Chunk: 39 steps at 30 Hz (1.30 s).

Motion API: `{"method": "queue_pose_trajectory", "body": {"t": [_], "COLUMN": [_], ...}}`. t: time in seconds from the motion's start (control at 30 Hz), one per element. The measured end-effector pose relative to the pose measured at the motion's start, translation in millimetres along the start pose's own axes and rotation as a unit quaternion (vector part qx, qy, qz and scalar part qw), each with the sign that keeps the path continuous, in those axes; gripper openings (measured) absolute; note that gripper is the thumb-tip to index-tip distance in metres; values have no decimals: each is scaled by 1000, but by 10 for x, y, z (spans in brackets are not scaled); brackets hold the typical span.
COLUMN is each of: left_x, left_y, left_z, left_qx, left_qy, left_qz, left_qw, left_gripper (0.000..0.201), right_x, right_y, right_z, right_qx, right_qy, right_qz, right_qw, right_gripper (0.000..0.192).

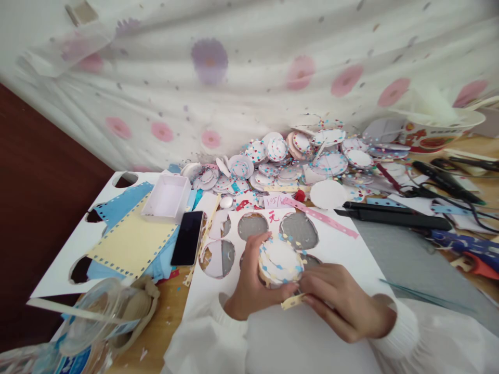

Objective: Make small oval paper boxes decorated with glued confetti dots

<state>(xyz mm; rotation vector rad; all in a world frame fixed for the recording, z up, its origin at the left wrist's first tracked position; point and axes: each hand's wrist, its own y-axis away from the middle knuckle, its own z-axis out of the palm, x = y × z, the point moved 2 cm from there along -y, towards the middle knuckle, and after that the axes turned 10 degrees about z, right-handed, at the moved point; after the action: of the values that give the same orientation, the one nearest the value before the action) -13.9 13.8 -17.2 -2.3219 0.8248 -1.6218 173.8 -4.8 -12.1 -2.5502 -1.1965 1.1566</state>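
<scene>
My left hand (249, 283) grips a round white paper disc (279, 259) with a dotted coloured rim, holding it from the left side. My right hand (343, 301) pinches a yellowish strip (293, 301) at the disc's lower edge, fingers touching the rim. Both hands rest over a white sheet (351, 249) with round holes cut out of it. Behind it lies a heap of similar finished discs (296, 156).
A black phone (187, 237) lies left of the sheet beside a white box (167, 197) and yellow and blue paper (128, 241). A black tool (393, 214) and scissors (444, 179) sit at the right. A patterned bowl (436, 130) stands far right. A tape roll (117, 306) lies front left.
</scene>
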Motion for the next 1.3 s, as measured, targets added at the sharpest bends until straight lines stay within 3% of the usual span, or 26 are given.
{"method": "queue_pose_trajectory", "body": {"t": [0.17,0.27,0.37,0.47,0.53,0.7,0.8,0.93,1.0,1.1,1.17,1.3], "left_x": [19,3,-45,-65,-43,17,32,23,7,-21,-29,-11], "left_y": [-34,-28,-7,-7,-22,-35,-13,-3,-16,-39,-48,-37], "left_z": [3,0,-10,-24,-25,7,18,28,9,-54,-77,-32], "left_qx": [16,17,27,48,49,-15,-41,-46,0,113,141,53], "left_qy": [7,25,48,9,-51,-131,-122,-143,-170,-194,-191,-186], "left_qz": [18,6,-29,-13,34,97,117,119,104,65,57,100], "left_qw": [1000,1000,998,999,997,987,985,981,980,972,970,976], "left_gripper": [71,71,76,78,78,85,89,86,80,72,71,77], "right_x": [4,47,165,268,277,175,125,128,168,230,242,207], "right_y": [28,55,51,28,13,-14,-19,2,16,21,16,13], "right_z": [-16,-87,-153,-205,-219,-147,-90,-79,-84,-80,-71,-42], "right_qx": [26,104,168,217,234,189,147,132,144,155,152,139], "right_qy": [-31,-62,9,115,117,42,36,0,-14,13,12,-68], "right_qz": [8,29,100,164,169,153,143,139,169,208,209,207], "right_qw": [999,992,981,955,950,969,978,981,975,966,966,966], "right_gripper": [10,25,36,22,4,55,71,65,56,52,54,53]}}
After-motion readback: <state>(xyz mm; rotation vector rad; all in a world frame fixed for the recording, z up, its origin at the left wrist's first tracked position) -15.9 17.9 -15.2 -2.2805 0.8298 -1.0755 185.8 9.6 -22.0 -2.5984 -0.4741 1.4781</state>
